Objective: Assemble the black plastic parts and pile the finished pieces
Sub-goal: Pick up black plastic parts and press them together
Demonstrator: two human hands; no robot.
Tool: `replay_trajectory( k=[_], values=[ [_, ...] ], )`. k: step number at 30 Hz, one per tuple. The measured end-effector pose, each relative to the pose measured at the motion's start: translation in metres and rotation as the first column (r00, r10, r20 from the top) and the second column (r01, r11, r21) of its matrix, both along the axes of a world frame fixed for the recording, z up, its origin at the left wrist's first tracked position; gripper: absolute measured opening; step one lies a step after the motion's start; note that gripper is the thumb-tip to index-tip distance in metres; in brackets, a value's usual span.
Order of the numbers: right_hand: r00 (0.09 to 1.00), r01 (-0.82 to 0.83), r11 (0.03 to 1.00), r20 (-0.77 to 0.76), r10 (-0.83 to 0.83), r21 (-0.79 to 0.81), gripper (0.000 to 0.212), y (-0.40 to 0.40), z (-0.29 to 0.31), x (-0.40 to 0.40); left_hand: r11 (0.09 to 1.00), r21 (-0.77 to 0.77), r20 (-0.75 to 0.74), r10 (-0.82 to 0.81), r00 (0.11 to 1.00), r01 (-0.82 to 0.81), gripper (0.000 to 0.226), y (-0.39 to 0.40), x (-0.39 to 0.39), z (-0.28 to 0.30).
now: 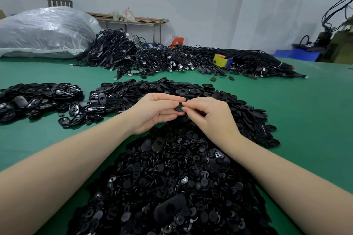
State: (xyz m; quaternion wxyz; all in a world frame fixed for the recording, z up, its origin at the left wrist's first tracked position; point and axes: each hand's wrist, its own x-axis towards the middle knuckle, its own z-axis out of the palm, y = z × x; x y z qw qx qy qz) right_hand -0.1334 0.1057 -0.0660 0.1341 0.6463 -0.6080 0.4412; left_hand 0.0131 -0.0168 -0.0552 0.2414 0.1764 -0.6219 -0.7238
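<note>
Both pinching one small black part (pixel 179 107): L hand (pixel 155 109) w/ thumb + fingers, R hand (pixel 207 112) w/ fingertips, above big black pile (pixel 172 177).

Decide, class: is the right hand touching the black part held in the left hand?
Touching. The head view shows the right hand's fingertips meeting the black part.

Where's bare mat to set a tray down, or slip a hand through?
Free: green mat right of the big parts pile, up to the cable heap. Also the near-left mat between the left forearm and the left-hand pile. A band below the plastic bag is bare too. Crowded: centre, where both hands work over the small-parts pile.
</note>
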Motion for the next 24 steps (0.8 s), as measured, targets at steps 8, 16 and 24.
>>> replay_trajectory(
  k=[8, 16, 24],
  values=[
    [0.998, -0.023, 0.999, -0.053, 0.026, 0.043, 0.019, 0.0010, 0.0020, -0.0007, 1.000, -0.001, -0.017, 0.016, 1.000, -0.016, 0.022, -0.0001, -0.0011, 0.0003],
    [0.621, -0.310, 0.949, 0.767, 0.158, 0.055, 0.018, -0.0025, 0.0065, 0.0042, 0.998, -0.058, 0.006, 0.017, 1.000, -0.017, 0.024, 0.0031, -0.0006, -0.0008],
    [0.505, -0.356, 0.927, 0.859, 0.083, 0.119, 0.013, -0.0033, 0.0065, 0.0020, 0.987, -0.148, 0.043, 0.075, 0.996, -0.068, 0.029, 0.0080, -0.0015, -0.0001]
  ],
)
